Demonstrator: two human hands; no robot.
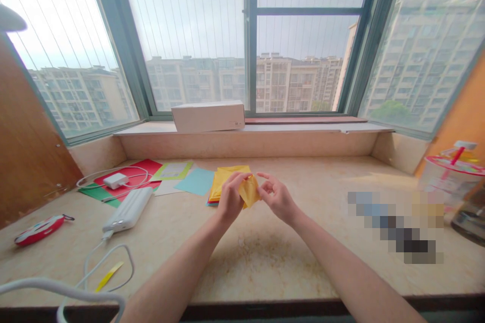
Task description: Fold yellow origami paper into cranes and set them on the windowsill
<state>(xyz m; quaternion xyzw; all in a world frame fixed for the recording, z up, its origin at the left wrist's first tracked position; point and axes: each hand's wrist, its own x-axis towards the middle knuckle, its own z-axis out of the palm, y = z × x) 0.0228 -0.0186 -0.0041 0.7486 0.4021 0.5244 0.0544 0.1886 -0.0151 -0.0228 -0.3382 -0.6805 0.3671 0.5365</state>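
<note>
Left hand [232,197] is pinching the folded yellow paper [248,193] from its left side, fingers coming over the far edge. Reads as the anchoring hand: it's probably stopping the folds from springing open. Thumb placement is hard to see.

Right hand [278,199] is meeting the paper's right edge, fingers half curled, index reaching toward the far corner. Can't tell if it's actually gripping; loose fingers would suit working an edge.

The paper is sitting between both hands, mid-counter [329,176], facets angled toward the viewer, likely so the creases are showing.

Paper stack [223,179] is lying just beyond the left hand, yellow on top, other colours peeking out at the near-left edge. Probably sitting there for easy reach.

Light-blue sheet [196,181] is lying left of the stack, clear of the fingers. Farther left, a white adapter [115,180] is resting on the red sheet [151,167], maybe weighing it down. White power bank [129,209] is lying nearer, plug [108,235] at its near end, so its cable is running away from the hands.
</note>
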